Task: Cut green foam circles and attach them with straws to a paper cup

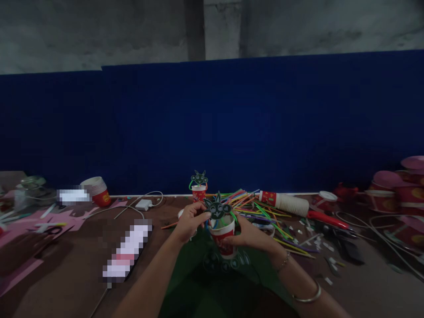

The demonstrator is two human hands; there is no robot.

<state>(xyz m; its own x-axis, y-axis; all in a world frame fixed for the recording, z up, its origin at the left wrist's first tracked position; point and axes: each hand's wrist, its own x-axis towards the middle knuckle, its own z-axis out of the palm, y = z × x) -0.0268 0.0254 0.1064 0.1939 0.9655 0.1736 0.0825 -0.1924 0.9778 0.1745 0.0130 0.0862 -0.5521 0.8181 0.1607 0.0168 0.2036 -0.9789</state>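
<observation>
Green sheet: the green sheet (183, 282) lies nearest on the counter (79, 251), with pale-outlined shapes (225, 264) just below the cup, probably placed there for easy reach.
Right hand: the right hand (247, 232) curves around the red cup (222, 240), thumb across its front and fingers at its side, likely to steady it upright.
Left hand: the left hand (192, 220) has thumb and forefinger pinched together at the left edge of the dark cutout (217, 210); whether they also catch the blue strip (207, 226) is too dim to tell.
Cutout: its eared face stands above the cup's rim, a green strip (233, 216) at its right, so this light piece seems to need the finer grip.
Right of the cup: coloured sticks (278, 227) fan out loosely, with pale scraps (323, 243) beyond them, apparently pushed aside for working room.
Cup stack: a nested cup stack (291, 204) lies on its side behind the scraps.
Back edge: a second cup (198, 194) bearing a similar face stands before the blue partition (212, 128), perhaps as a pattern in plain sight.
</observation>
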